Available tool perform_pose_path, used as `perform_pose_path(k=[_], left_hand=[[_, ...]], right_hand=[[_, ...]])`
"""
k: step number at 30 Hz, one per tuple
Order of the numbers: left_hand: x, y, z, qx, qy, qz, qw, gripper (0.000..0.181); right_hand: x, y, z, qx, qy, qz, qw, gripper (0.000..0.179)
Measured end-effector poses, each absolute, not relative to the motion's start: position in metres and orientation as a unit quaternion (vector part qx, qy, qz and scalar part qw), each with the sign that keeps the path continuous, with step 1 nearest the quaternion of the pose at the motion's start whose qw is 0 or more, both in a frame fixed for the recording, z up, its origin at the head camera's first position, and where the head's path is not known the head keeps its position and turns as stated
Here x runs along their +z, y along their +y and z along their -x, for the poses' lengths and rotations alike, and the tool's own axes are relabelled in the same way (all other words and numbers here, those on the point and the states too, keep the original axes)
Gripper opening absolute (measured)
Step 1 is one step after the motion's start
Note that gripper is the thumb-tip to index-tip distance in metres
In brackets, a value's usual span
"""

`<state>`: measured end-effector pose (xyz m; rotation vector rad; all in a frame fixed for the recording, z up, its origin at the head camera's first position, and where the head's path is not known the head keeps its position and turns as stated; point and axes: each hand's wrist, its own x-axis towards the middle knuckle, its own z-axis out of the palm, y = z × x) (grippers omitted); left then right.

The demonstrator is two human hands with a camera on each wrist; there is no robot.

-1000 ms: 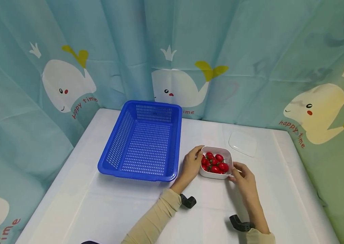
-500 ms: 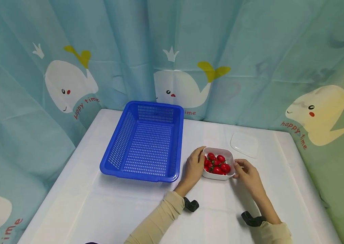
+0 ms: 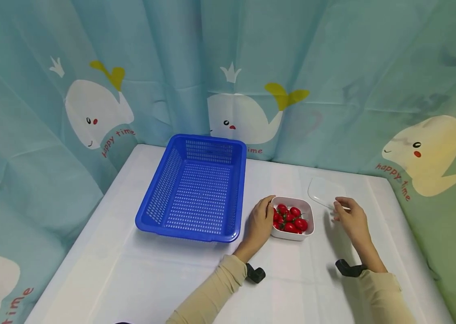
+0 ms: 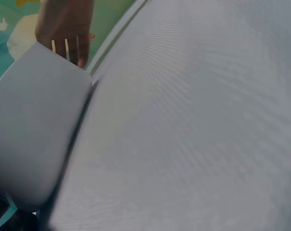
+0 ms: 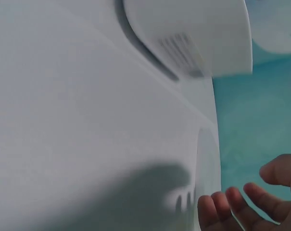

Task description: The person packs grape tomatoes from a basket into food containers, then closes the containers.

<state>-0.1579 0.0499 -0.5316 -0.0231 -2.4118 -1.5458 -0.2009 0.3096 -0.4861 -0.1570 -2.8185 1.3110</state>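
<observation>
A small white plastic container [image 3: 309, 225] with several red cherry tomatoes [image 3: 290, 218] in it sits on the table. My left hand [image 3: 259, 220] holds its left side, fingertips at the rim. In the left wrist view the container's wall [image 4: 37, 120] fills the left side. My right hand [image 3: 351, 219] is apart from the container, raised at the near right corner of a clear lid [image 3: 325, 191] that lies behind. Nothing shows between its thumb and loosely bent fingers in the right wrist view, where the container's underside [image 5: 193, 33] bears a printed label.
A blue perforated plastic basket [image 3: 199, 198] stands to the left of the container. White cloth covers the table [image 3: 131, 270]. A teal curtain [image 3: 163, 67] with whale prints hangs behind and along both sides.
My right hand has let go of the container's right side and moved right and away from me to the lid. My left hand has stayed at the container. The view has shifted slightly.
</observation>
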Motion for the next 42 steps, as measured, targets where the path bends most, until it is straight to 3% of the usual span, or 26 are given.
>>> perform_pose_path(k=[17,29,42], left_hand=[[-0.502,0.053,0.179,-0.552,-0.827,-0.010,0.107,0.030],[-0.512,0.050,0.186,-0.574,-0.812,-0.033,0.095,0.029],[-0.513,0.048,0.186,-0.582,-0.809,-0.037,0.074,0.031]], right_hand=[[-0.489,0.341,0.236,0.361,-0.923,0.131,-0.013,0.054],[-0.498,0.344,0.251,0.316,-0.936,0.152,0.011,0.039],[-0.492,0.344,0.256,0.287,-0.939,0.190,-0.006,0.032]])
